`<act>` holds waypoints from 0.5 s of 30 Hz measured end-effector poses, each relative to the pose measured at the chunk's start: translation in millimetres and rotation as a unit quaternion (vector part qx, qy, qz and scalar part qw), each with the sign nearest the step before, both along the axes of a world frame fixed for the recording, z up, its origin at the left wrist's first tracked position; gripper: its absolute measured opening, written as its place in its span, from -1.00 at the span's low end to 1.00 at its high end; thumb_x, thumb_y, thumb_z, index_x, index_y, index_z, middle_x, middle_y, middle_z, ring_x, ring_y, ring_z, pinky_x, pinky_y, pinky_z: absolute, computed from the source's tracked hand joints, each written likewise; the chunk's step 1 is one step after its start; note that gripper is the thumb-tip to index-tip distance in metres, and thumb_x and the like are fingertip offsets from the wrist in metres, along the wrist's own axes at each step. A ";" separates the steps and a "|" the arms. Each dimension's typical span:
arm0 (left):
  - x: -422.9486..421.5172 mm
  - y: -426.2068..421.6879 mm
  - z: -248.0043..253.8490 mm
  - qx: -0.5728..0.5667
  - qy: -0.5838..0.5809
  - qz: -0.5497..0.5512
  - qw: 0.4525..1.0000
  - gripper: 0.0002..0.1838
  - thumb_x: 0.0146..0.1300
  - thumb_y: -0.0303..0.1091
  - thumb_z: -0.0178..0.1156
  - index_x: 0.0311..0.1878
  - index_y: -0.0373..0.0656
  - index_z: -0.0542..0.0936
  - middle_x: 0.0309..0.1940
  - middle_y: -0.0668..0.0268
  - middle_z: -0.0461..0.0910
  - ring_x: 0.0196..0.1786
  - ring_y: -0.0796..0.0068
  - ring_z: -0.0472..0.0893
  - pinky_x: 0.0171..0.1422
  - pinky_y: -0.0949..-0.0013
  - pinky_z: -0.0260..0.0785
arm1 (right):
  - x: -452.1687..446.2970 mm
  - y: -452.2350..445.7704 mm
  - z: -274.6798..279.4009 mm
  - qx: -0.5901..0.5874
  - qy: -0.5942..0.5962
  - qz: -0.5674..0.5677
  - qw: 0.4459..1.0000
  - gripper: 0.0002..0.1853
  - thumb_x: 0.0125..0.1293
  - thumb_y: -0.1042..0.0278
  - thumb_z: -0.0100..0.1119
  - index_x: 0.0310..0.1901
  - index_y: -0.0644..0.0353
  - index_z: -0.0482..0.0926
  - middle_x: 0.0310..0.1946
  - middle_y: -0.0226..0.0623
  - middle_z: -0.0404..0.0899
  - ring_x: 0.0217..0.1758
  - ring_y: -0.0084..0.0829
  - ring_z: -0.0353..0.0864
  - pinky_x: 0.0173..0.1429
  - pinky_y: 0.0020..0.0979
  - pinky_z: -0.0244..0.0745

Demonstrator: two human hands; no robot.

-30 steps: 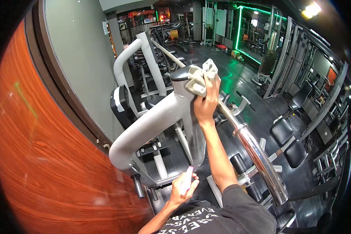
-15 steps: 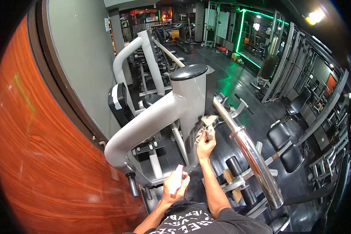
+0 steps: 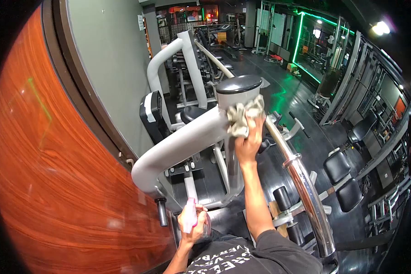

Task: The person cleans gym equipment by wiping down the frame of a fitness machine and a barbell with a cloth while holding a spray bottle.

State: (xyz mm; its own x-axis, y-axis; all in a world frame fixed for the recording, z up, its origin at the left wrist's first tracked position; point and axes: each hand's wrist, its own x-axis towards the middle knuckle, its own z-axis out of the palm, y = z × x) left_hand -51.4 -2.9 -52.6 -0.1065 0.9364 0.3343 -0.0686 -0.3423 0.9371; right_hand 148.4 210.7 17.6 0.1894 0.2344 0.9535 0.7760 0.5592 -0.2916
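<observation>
Far left: wood-grain panel (image 3: 77,173). Right of it, at the near edge, the left hand (image 3: 195,233) is wrapped round a spray bottle (image 3: 190,218); finger pressure on the trigger cannot be told. The pink-tipped spray head points to the far side, its long axis running near to far, leaning slightly left at the tip; the bottle body is mostly hidden by the fingers. Centre: a thick curved tube (image 3: 182,141) rises rightward into the grey column (image 3: 233,169), long axis upright, black cap (image 3: 239,84) on top. Against the column's right part, just below the cap, lies a crumpled cloth (image 3: 239,119), pinched in the right hand (image 3: 250,144), fingers extended to the far side. The cloth is bunched, without a clear long axis. Judgement: wiping appears in hand; a further pass calls for steady contact with the column and room beside the chrome-ended bar (image 3: 306,187). That bar slopes from far left to near right. Farther right: black pads (image 3: 337,166).
</observation>
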 end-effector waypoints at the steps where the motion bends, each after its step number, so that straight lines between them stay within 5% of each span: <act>1: -0.3 -0.5 -0.5 -0.004 -0.007 0.001 1.000 -0.84 0.25 -0.54 0.20 -0.12 -0.33 0.50 -0.37 0.25 0.65 -0.50 0.62 0.60 -0.41 0.52 0.46 | 2.7 -1.0 -33.8 -0.013 0.012 -0.012 1.000 -0.53 0.26 0.46 -0.09 0.23 0.21 0.46 0.19 0.06 0.47 0.33 0.25 0.32 0.50 0.17 0.01; 5: 0.7 1.5 -2.8 -0.008 0.007 -0.022 1.000 -0.85 0.31 -0.54 0.11 -0.08 -0.34 0.46 -0.32 0.19 0.58 -0.53 0.55 0.56 -0.45 0.46 0.46 | 1.6 -41.4 -145.6 -0.178 0.156 -0.001 0.972 -0.48 0.19 0.66 -0.14 0.22 0.25 0.49 0.18 0.01 0.53 0.33 0.11 0.40 0.43 -0.13 0.24; 9: 6.2 4.9 4.1 0.003 0.049 -0.050 0.998 -0.84 0.30 -0.57 0.10 -0.07 -0.35 0.46 -0.32 0.17 0.59 -0.51 0.55 0.59 -0.45 0.46 0.45 | 22.0 -64.1 -165.8 -0.247 0.274 0.040 0.929 -0.52 0.23 0.69 -0.08 0.21 0.32 0.47 0.13 0.00 0.56 0.23 -0.08 0.54 0.32 -0.25 0.36; 12: 15.1 5.3 8.3 -0.013 0.023 -0.053 0.998 -0.84 0.24 -0.57 0.18 -0.12 -0.36 0.49 -0.40 0.23 0.64 -0.52 0.60 0.60 -0.42 0.52 0.44 | 16.0 -78.3 -101.7 -0.202 0.297 0.089 0.929 -0.55 0.22 0.63 0.00 0.19 0.34 0.49 0.04 0.00 0.58 0.13 -0.04 0.56 0.27 -0.22 0.38; 15: 21.1 4.5 9.6 0.001 0.011 -0.080 0.997 -0.83 0.24 -0.58 0.19 -0.12 -0.36 0.49 -0.39 0.24 0.65 -0.52 0.61 0.60 -0.42 0.52 0.44 | 16.0 -67.8 -30.5 -0.041 0.168 0.043 0.984 -0.49 0.16 0.52 0.13 0.21 0.23 0.52 0.15 0.03 0.47 0.19 0.07 0.44 0.30 -0.11 0.32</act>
